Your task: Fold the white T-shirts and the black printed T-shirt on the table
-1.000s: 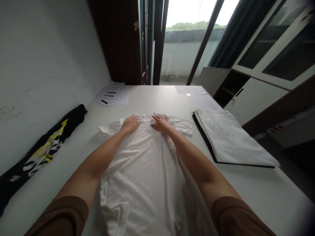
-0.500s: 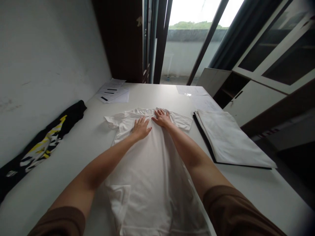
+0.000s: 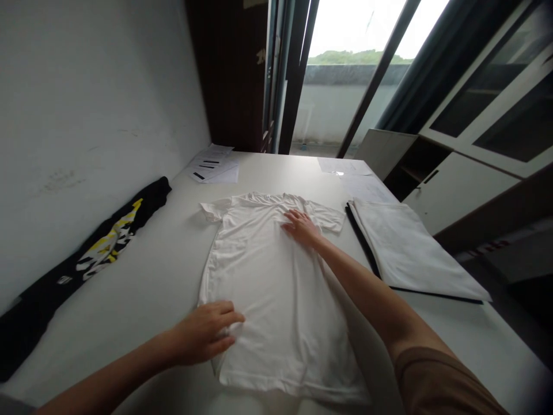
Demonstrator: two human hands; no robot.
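Note:
A white T-shirt (image 3: 268, 288) lies spread on the white table, its collar at the far end and its hem toward me. Soft creases run down its front. My right hand (image 3: 301, 227) rests on the upper chest of the shirt, fingers stretched out and palm down. Over the lower left side edge of the shirt is my left hand (image 3: 206, 331), fingers apart and holding nothing. Whether the left fingertips press on the cloth, I cannot tell.
Folded white cloth (image 3: 415, 245) with a dark layer beneath lies at the right. A black garment with yellow and white print (image 3: 108, 236) lies along the left wall. Papers (image 3: 216, 167) sit at the far left of the table (image 3: 276, 167), more papers (image 3: 349, 170) at the far right.
My left hand has moved from the shirt's chest down to its lower left edge. The right hand has slid slightly toward me. The shirt's lower left part now lies flatter.

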